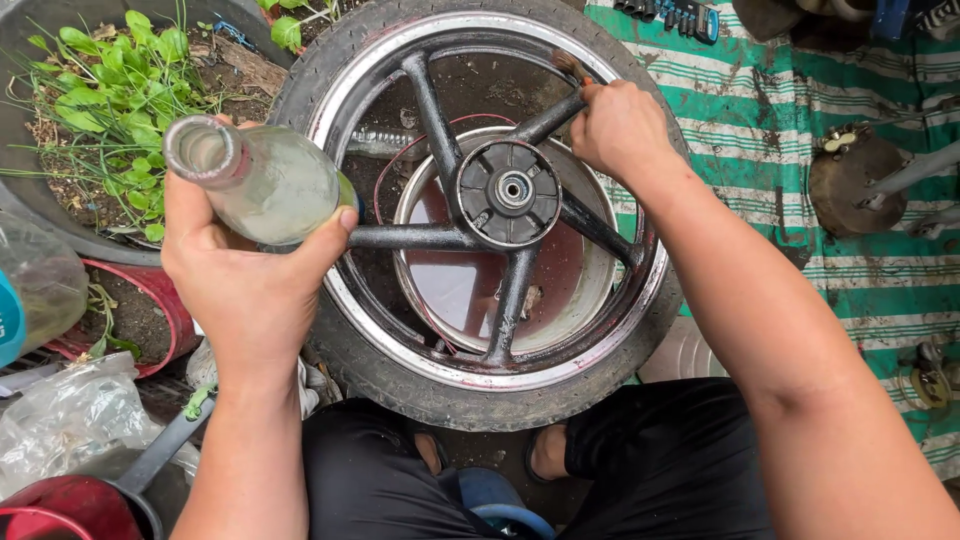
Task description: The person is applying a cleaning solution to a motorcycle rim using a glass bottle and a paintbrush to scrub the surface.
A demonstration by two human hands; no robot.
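Scrubbing appears to be under way on a motorcycle wheel (480,215), which is laid flat in the centre of the frame over a metal basin (585,290) holding reddish-brown liquid. A small brush (572,66) is gripped in the right hand (620,130), whose fingers are closed tight around the handle, and its bristles are held against the upper right part of the rim, just beside one dark spoke. A clear glass bottle (255,175) is held in the left hand (245,270) at the left of the frame, the fingers wrapped around its body; it is tilted with its open neck toward the upper left, and a pale liquid can be seen inside. Grime and wet streaks are visible on the spokes and the hub (508,192), so the cleaning is judged to be only partly done, with most of the rim and the tyre (450,395) left untouched. A striped green mat (800,110) is spread at the right, and potted green plants (115,90) are seen at the upper left.
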